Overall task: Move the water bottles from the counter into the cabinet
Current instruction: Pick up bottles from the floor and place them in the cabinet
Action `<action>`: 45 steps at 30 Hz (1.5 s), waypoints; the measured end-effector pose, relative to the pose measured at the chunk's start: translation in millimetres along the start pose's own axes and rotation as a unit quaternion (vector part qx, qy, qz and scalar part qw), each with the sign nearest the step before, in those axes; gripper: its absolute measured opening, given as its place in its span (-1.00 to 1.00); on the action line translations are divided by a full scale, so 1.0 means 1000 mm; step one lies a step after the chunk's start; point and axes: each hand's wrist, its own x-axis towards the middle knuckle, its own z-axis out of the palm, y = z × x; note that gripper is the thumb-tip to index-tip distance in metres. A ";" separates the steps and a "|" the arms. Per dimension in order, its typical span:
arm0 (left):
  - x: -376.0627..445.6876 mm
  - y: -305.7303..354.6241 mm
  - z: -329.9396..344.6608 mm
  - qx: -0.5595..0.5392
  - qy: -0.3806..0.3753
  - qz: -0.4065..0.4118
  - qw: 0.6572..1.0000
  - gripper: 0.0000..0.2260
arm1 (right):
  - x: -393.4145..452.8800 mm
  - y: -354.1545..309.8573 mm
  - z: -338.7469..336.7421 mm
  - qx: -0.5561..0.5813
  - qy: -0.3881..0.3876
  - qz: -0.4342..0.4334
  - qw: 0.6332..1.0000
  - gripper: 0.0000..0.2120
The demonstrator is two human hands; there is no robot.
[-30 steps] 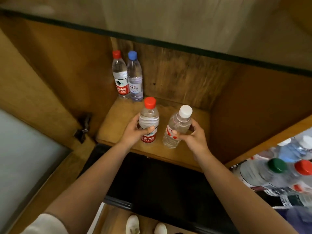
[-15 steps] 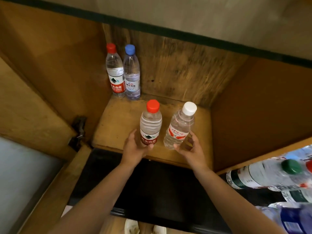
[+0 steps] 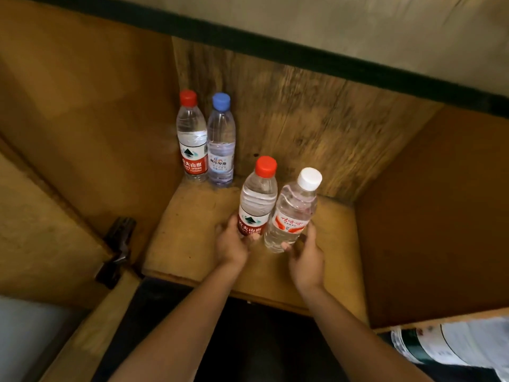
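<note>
Both bottles have gone deeper into the cabinet over the last second, carried from near the shelf's front lip toward mid-shelf, and they now sit closer together, nearly touching.

Left hand (image 3: 232, 244) grips the red-capped bottle (image 3: 257, 201) low on its label. Right hand (image 3: 304, 253) grips the white-capped bottle (image 3: 293, 213) near its base; that one tilts right. Cannot tell whether either base is down on the shelf (image 3: 192, 232) yet.

Judgement: placing stage of this pair, release still to come.

Two placed bottles, red cap (image 3: 192, 139) and blue cap (image 3: 221, 142), stand upright, touching, in the back-left corner.

Room: bare shelf between that pair and the held ones, more bare shelf to the right up to the right wall (image 3: 435, 216). Back panel (image 3: 303, 119) close behind the caps. More bottles (image 3: 451, 344) lie at lower right, still waiting.
</note>
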 end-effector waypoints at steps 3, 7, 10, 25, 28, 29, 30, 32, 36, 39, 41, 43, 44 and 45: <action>0.019 0.008 0.001 0.004 -0.004 -0.005 1.000 -0.43 | 0.016 -0.007 0.009 -0.003 0.006 -0.001 1.000 -0.34; 0.042 0.018 -0.001 -0.022 -0.014 -0.007 1.000 -0.43 | 0.039 -0.018 0.020 0.001 0.007 0.002 1.000 -0.39; 0.053 0.028 -0.006 -0.089 -0.029 -0.032 0.995 -0.39 | 0.054 -0.028 0.023 -0.007 -0.004 0.010 1.000 -0.46; 0.051 0.043 -0.014 -0.510 -0.108 -0.204 0.829 -0.48 | 0.090 -0.051 0.032 0.011 -0.020 0.033 0.999 -0.46; 0.059 0.050 -0.019 -0.474 -0.121 -0.195 0.850 -0.48 | 0.095 -0.056 0.033 -0.007 -0.035 0.037 0.999 -0.45; 0.062 0.052 -0.021 -0.462 -0.127 -0.194 0.856 -0.49 | 0.097 -0.058 0.033 -0.011 -0.038 0.039 0.998 -0.45; 0.066 0.054 -0.022 -0.447 -0.133 -0.193 0.863 -0.50 | 0.098 -0.060 0.033 -0.014 -0.041 0.042 0.998 -0.46; 0.072 0.057 -0.024 -0.417 -0.143 -0.194 0.876 -0.52 | 0.100 -0.063 0.032 -0.018 -0.045 0.043 0.998 -0.48; 0.083 0.060 -0.025 -0.378 -0.153 -0.185 0.894 -0.52 | 0.105 -0.066 0.033 -0.022 -0.049 0.037 0.998 -0.50; 0.088 0.057 -0.021 -0.369 -0.156 -0.172 0.900 -0.50 | 0.109 -0.066 0.036 -0.013 -0.038 0.038 0.998 -0.58; 0.089 0.055 -0.018 -0.367 -0.154 -0.165 0.902 -0.50 | 0.113 -0.066 0.039 -0.016 -0.031 0.041 0.999 -0.61; 0.091 0.053 -0.016 -0.367 -0.156 -0.155 0.904 -0.55 | 0.119 -0.067 0.041 -0.020 -0.022 0.047 0.998 -0.64; 0.091 0.051 -0.015 -0.369 -0.159 -0.148 0.904 -0.56 | 0.123 -0.067 0.042 -0.025 -0.019 0.048 0.998 -0.65; 0.091 0.048 -0.013 -0.373 -0.161 -0.142 0.902 -0.55 | 0.127 -0.067 0.043 -0.028 -0.016 0.048 0.998 -0.65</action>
